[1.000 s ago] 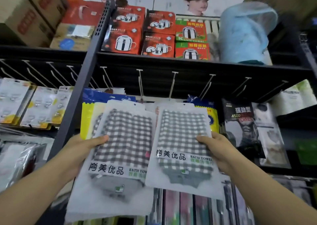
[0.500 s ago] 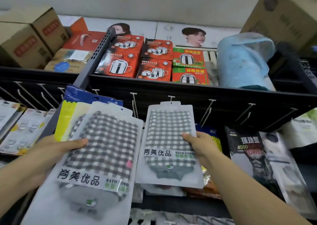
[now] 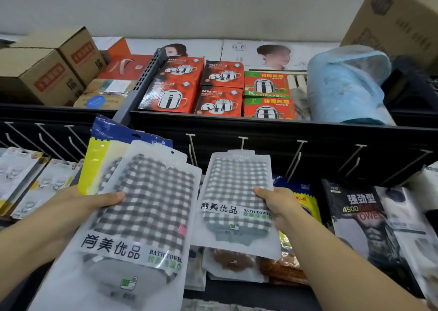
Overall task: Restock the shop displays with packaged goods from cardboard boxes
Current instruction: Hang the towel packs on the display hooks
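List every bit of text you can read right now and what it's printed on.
"尚美优品 BATH TOWEL": towel pack in left hand.
"尚美优品 BATH TOWEL": towel pack in right hand.
"强劲型 450D": black pack.
"KuaiCanBei": green-and-red box.
Cardboard box labels, red pot boxes' print: too blurred.

Two checked bath-towel packs, held upright.

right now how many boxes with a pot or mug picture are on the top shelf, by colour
red-and-black boxes: 4
red-and-green boxes: 2
total: 6
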Demonstrator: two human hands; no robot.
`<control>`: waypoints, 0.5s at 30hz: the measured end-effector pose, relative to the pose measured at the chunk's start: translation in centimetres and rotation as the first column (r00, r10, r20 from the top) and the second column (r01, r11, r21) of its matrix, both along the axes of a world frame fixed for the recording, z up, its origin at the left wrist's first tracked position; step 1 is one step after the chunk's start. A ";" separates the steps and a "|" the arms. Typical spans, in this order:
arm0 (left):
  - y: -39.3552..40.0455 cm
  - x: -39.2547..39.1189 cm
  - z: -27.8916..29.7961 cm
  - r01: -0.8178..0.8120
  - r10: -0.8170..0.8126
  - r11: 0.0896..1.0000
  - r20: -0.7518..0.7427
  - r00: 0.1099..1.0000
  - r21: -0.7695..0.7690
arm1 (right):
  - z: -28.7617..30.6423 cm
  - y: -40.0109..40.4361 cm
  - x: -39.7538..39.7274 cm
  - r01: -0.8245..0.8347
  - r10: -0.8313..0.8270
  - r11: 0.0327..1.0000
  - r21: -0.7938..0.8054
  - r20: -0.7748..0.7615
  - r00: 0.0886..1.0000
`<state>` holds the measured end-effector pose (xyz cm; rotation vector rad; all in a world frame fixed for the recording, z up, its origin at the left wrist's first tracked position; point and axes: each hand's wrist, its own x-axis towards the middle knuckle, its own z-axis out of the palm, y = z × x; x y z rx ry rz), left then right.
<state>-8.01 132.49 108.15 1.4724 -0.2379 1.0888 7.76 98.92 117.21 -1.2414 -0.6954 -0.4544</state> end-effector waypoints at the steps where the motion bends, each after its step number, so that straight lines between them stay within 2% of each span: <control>1: -1.2 -0.5 0.1 0.012 -0.011 1.000 0.021 1.000 -0.005 | 0.0 0.0 0.1 0.000 0.000 1.000 -0.004 -0.007 1.000; 4: -3.6 -1.6 0.6 -0.026 0.026 1.000 0.040 0.999 -0.004 | 0.3 -0.1 0.2 0.005 -0.005 1.000 -0.014 -0.017 1.000; 7: -6.3 -2.6 0.8 0.075 -0.074 0.996 0.049 0.996 -0.036 | 0.5 -0.1 0.3 0.026 -0.028 0.998 -0.049 -0.041 0.999; 11: -7.6 -3.0 0.9 0.064 -0.062 0.997 0.046 0.997 -0.043 | 0.0 -0.3 0.7 0.064 -0.069 0.994 -0.085 -0.060 0.996; 15: -7.2 -3.1 0.9 0.042 -0.040 0.996 0.028 0.999 -0.077 | -0.5 0.0 1.8 0.158 -0.159 0.980 -0.125 0.002 0.987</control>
